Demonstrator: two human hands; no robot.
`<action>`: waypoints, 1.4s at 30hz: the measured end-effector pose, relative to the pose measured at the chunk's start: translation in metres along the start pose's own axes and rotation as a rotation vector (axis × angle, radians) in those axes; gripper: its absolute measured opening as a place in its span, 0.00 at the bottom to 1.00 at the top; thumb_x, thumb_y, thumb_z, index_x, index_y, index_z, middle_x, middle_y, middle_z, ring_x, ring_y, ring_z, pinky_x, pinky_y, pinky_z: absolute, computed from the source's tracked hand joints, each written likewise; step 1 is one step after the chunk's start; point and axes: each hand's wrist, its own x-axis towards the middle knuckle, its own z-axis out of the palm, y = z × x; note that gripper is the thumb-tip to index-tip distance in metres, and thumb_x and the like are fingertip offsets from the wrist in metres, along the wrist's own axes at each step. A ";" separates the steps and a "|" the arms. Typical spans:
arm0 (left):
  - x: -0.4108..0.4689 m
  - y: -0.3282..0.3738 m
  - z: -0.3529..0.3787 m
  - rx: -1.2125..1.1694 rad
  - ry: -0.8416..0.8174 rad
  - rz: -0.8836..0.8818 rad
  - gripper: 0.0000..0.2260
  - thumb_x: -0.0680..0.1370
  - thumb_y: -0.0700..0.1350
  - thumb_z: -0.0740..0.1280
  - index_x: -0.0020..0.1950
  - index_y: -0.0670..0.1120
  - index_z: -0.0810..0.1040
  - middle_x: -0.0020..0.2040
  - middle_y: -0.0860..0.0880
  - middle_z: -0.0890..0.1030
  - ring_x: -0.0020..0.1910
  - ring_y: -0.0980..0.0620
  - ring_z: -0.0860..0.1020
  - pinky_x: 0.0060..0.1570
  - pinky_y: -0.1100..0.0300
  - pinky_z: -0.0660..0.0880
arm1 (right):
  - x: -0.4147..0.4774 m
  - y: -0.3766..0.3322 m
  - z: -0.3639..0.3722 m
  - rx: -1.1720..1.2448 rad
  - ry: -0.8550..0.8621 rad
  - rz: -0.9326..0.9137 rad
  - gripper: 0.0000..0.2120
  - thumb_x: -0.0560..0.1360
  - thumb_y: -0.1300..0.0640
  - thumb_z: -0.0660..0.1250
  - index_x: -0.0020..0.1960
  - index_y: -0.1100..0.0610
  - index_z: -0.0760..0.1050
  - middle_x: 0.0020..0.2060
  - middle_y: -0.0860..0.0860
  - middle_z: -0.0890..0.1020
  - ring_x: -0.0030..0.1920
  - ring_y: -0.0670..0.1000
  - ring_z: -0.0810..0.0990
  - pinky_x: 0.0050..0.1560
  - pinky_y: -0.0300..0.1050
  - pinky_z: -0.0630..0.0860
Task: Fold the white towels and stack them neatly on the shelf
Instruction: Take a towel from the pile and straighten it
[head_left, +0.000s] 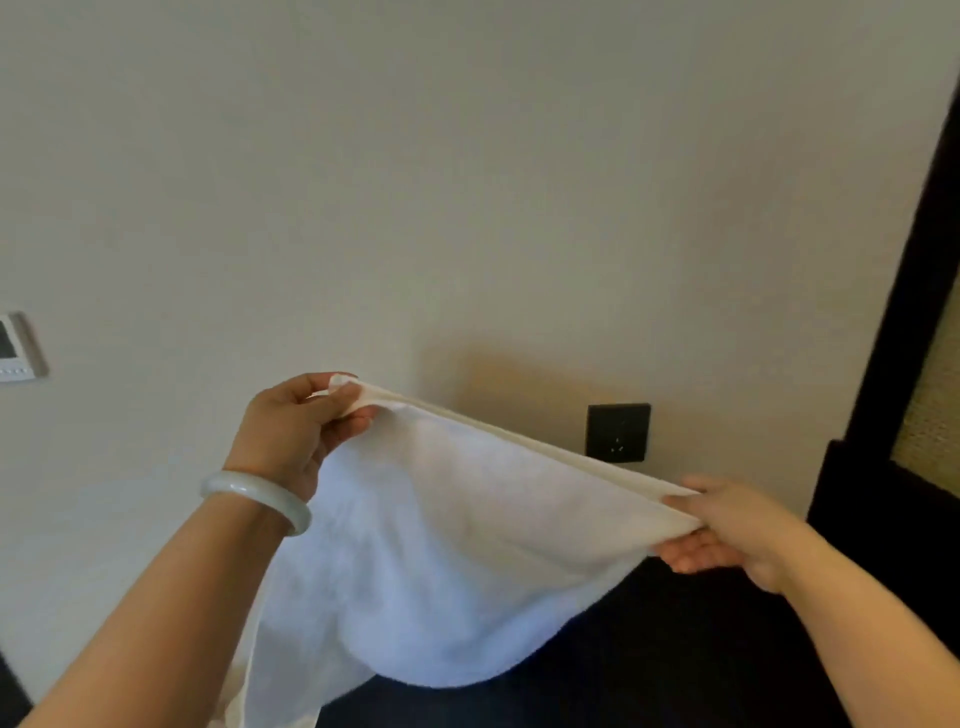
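a white towel (457, 545) hangs in the air between two raised hands, in front of a plain pale wall (467, 182). its cloth looks soft and slightly fuzzy, with a thicker hemmed band running along the top edge, pulled taut in a straight slanting line from upper left to lower right. below that edge the fabric sags into a rounded belly, and a thinner, half-translucent fold trails down at the lower left, cut off by the frame's bottom edge.

the left hand (291, 431) pinches the towel's upper left corner between thumb and curled fingers; a small tuft of cloth pokes out above the knuckles. a smooth, glossy pale bangle (257, 499) circles that wrist. the right hand (727, 530) grasps the opposite corner, thumb on top and fingers curled beneath the hem, lower than the left.

behind the towel a dark square wall socket (618, 432) sits flat on the wall, its lower left corner touching the hem line in view. a grey panel (18, 347) with a small screen is cut off at the left edge. dark furniture (701, 649) fills the lower right, largely hidden by the towel and too dim to make out; a dark frame (914, 260) climbs the right edge. no shelf can be made out.
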 end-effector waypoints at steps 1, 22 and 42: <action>0.006 0.008 0.003 -0.009 -0.013 -0.003 0.02 0.77 0.33 0.66 0.47 0.36 0.79 0.38 0.43 0.79 0.31 0.55 0.81 0.34 0.68 0.78 | -0.001 -0.012 -0.005 0.155 0.006 -0.036 0.03 0.80 0.63 0.64 0.52 0.57 0.75 0.40 0.63 0.84 0.33 0.57 0.84 0.29 0.44 0.80; 0.015 0.148 0.006 0.282 -0.166 -0.180 0.02 0.75 0.33 0.69 0.47 0.34 0.80 0.31 0.44 0.80 0.22 0.57 0.76 0.22 0.69 0.75 | -0.061 -0.162 -0.091 -0.206 0.192 -0.455 0.08 0.73 0.69 0.62 0.36 0.63 0.73 0.21 0.55 0.70 0.18 0.48 0.63 0.20 0.34 0.60; 0.035 0.144 0.030 -0.069 -0.155 -0.178 0.09 0.76 0.37 0.69 0.36 0.39 0.84 0.33 0.44 0.81 0.26 0.53 0.81 0.25 0.65 0.78 | -0.047 -0.172 -0.095 0.666 -0.006 -0.471 0.08 0.78 0.60 0.65 0.41 0.60 0.76 0.28 0.54 0.80 0.24 0.48 0.78 0.25 0.37 0.78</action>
